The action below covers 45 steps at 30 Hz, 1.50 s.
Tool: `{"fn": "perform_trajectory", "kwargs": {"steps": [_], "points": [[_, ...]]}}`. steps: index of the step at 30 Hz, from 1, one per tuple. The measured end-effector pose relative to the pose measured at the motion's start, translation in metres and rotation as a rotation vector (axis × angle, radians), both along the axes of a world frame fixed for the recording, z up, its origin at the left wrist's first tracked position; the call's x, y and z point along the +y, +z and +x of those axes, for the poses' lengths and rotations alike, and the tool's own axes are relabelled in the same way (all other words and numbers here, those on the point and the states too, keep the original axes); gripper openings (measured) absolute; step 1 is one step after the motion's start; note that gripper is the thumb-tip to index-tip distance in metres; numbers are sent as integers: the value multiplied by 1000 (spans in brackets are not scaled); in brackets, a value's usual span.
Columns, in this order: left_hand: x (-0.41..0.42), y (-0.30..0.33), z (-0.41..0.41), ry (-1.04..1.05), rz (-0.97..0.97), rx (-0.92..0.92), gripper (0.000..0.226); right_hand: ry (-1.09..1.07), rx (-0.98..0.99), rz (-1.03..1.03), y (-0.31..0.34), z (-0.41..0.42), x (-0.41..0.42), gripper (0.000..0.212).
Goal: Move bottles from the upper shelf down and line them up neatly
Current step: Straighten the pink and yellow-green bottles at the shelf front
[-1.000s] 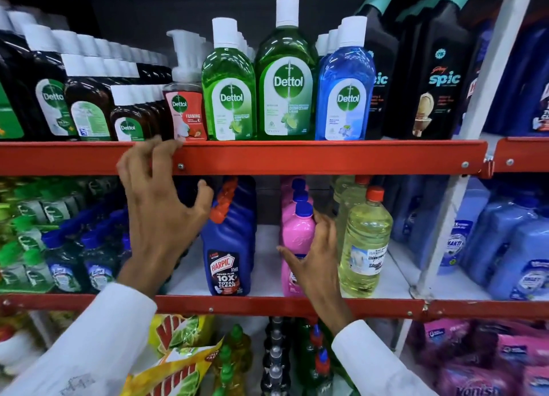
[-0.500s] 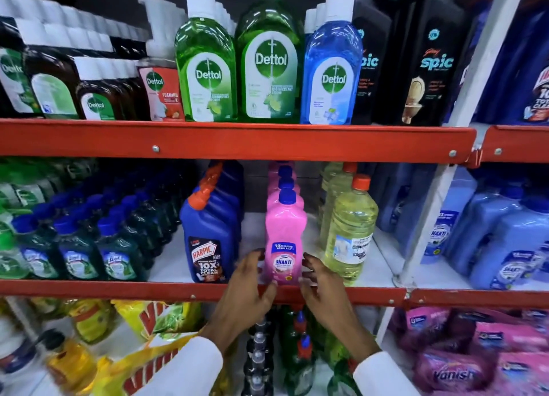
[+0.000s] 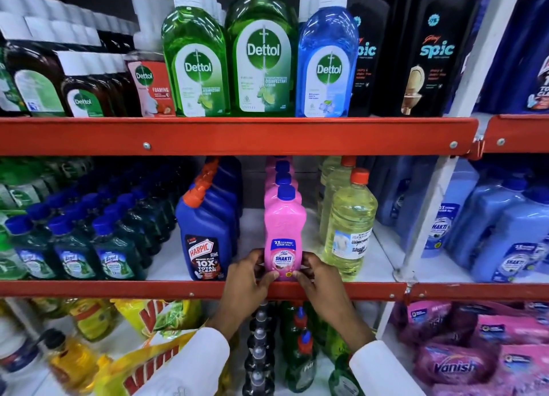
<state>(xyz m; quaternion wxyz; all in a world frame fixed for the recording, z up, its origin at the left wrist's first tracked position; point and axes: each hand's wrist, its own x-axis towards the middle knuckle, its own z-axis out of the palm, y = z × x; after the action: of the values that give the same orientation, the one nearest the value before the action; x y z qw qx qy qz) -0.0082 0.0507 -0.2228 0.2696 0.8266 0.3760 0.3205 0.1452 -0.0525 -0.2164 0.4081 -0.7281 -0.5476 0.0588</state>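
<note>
A pink bottle with a blue cap [image 3: 284, 226] stands upright at the front edge of the middle shelf [image 3: 190, 290], heading a row of like pink bottles behind it. My left hand [image 3: 248, 279] grips its base from the left. My right hand [image 3: 316, 276] grips the base from the right. On the upper shelf [image 3: 237, 135] stand two green Dettol bottles [image 3: 193, 62] [image 3: 263, 53] and a blue Dettol bottle [image 3: 326, 65].
A blue Harpic bottle [image 3: 205, 235] stands left of the pink one, a pale yellow bottle [image 3: 349, 229] to its right. Dark green bottles [image 3: 71, 244] fill the left of the middle shelf. A white upright [image 3: 439, 193] divides the bays. Black bottles [image 3: 427, 47] stand upper right.
My left hand came down from the upper shelf's red rail to the pink bottle. Both hands have closed around its base, and the bottle now sits at the shelf's front edge.
</note>
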Motion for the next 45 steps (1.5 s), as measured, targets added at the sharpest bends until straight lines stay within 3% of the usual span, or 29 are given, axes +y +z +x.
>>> {"fn": "perform_trajectory", "kwargs": {"steps": [7,10,13,16,19,22,26,29,37,41,45], "points": [[-1,0,-3,-11,4,-11,46,38,65,22,3,-2,-6,43],[-12,-3,-8,24,19,-120,57,-5,135,111,0,4,-24,37],[-41,-8,-7,140,226,-361,27,-192,158,294,-7,22,-63,33],[-74,-12,17,8,325,-369,8,-361,156,376,-10,55,-84,35],[-87,-11,55,-101,157,-285,26,-351,141,265,-7,85,-78,40],[-88,1,89,-155,84,-220,55,-218,77,51,-6,101,-68,60],[-75,15,115,-191,52,-142,62,-102,-47,-64,0,108,-59,66],[-72,12,120,-109,-35,-113,62,-97,-65,-58,2,108,-58,61],[-70,7,120,-94,-50,-155,66,-96,-60,-20,-1,108,-57,52],[-76,12,119,-130,-50,-191,99,-147,-70,-25,-5,108,-55,50],[-71,10,119,-136,-33,-140,87,-194,-71,-12,-10,106,-53,55]]}}
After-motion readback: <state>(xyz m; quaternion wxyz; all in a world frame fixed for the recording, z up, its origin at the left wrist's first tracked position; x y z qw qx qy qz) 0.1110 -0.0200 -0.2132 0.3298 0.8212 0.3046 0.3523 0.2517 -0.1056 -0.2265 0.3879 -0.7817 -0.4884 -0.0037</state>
